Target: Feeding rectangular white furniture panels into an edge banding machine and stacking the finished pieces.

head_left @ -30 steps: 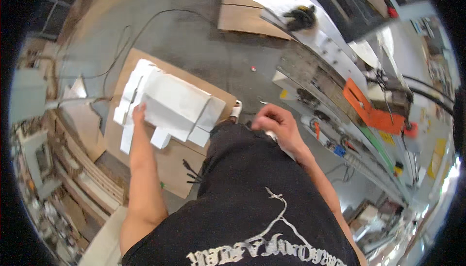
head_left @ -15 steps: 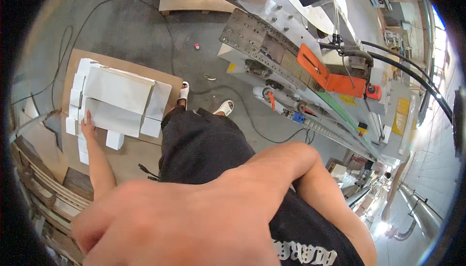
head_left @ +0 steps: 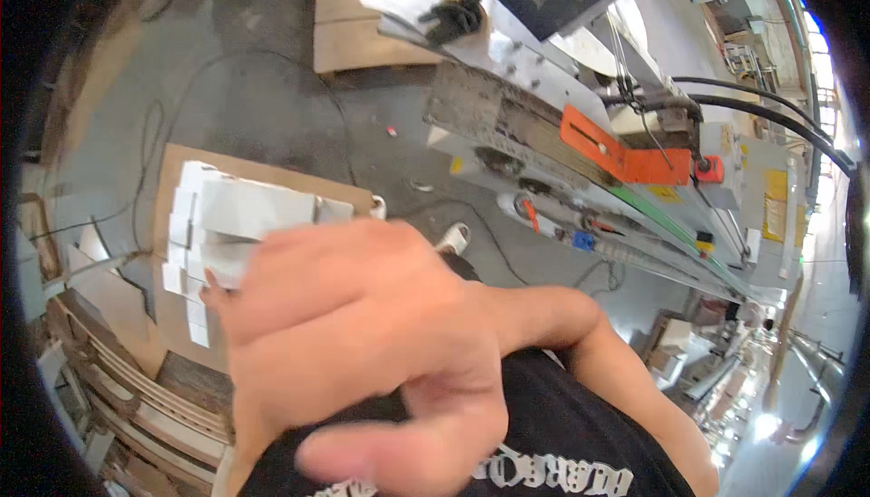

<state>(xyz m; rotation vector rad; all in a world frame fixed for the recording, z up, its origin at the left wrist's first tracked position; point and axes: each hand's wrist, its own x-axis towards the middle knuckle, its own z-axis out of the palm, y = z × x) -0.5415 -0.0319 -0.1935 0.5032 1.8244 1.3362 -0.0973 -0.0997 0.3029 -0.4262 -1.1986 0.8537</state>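
Note:
My right hand [head_left: 362, 334] looms large and blurred across the middle of the view, just in front of me. Its thumb stands away from the bent fingers, and nothing shows between them. Behind it, my left hand [head_left: 216, 298] rests at the near left edge of a stack of white cardboard pieces [head_left: 245, 207]. One stretched finger shows there; my right hand covers most of the rest. The stack has stepped, folded-looking tabs along its left side and lies on a brown cardboard sheet [head_left: 165, 191]. Its near right part is hidden behind my right hand.
A long machine with an orange bracket [head_left: 662, 167] and a red button box [head_left: 709, 169] runs along the right. Dark gloves [head_left: 450, 17] and papers lie at its far end. Wooden slats [head_left: 145, 397] stand at lower left. A cable [head_left: 349, 135] crosses the floor.
My right hand has swung up and left, now partly covering the stack. The view has shifted, so the stack sits lower and further right. My left hand stays at the stack's edge.

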